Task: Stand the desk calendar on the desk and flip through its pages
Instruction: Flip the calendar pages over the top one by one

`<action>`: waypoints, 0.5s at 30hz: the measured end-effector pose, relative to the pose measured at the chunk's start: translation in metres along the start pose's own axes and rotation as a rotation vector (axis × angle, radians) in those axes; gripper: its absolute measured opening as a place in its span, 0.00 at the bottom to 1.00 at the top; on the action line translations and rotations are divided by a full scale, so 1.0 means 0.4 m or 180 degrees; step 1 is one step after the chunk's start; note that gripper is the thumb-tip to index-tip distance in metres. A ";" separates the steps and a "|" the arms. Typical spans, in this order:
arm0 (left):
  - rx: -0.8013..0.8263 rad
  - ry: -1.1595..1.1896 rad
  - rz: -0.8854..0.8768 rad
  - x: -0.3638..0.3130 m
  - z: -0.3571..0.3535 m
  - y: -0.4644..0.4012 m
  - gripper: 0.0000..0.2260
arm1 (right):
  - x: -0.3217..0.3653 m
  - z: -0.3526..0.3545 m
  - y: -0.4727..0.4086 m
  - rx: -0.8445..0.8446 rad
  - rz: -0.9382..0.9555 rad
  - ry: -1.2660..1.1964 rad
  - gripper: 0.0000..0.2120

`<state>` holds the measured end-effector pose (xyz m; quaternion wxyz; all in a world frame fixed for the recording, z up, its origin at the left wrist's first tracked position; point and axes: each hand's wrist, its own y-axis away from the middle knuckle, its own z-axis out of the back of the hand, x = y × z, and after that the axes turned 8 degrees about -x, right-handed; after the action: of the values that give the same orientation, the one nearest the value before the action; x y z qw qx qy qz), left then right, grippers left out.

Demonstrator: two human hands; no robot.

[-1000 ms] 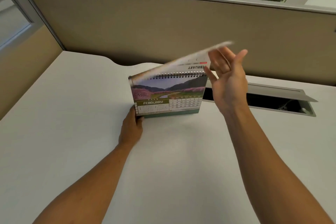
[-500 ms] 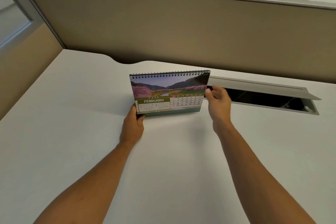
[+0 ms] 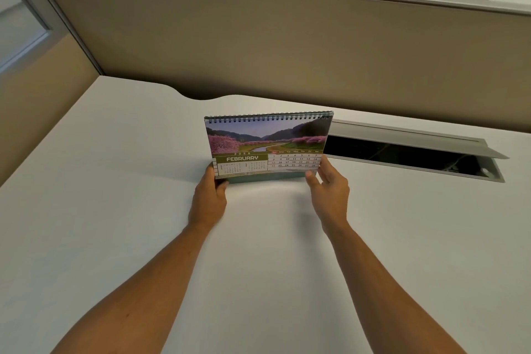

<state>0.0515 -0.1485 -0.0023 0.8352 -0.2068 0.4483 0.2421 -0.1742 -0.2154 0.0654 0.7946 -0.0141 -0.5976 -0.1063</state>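
A spiral-bound desk calendar (image 3: 267, 146) stands upright on the white desk (image 3: 115, 210), showing the FEBRUARY page with a picture of pink trees and a river. My left hand (image 3: 208, 201) grips its lower left corner, thumb on the front. My right hand (image 3: 330, 190) pinches the lower right corner of the front page, thumb in front and fingers behind the edge.
A grey cable hatch (image 3: 413, 152) stands open in the desk just right of and behind the calendar. A beige partition (image 3: 287, 46) closes off the back of the desk, and another runs along the left side. A curved notch cuts the desk's back edge.
The earlier page went over the spiral to the back and FEBRUARY now lies flat in front. My right hand came down from the top to the lower right corner. My left hand stayed put.
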 end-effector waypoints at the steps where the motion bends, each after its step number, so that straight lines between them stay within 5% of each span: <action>1: 0.0003 0.0002 0.0004 0.000 -0.001 0.000 0.19 | -0.001 -0.001 0.003 -0.0069 0.0006 0.0023 0.22; 15: -0.0035 0.0006 -0.0102 -0.002 0.003 -0.002 0.20 | -0.015 0.051 -0.002 -0.0514 0.0255 0.0090 0.07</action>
<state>0.0523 -0.1486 -0.0011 0.8374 -0.2188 0.4445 0.2309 -0.1951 -0.2121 0.0655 0.8028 -0.1006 -0.5748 -0.1225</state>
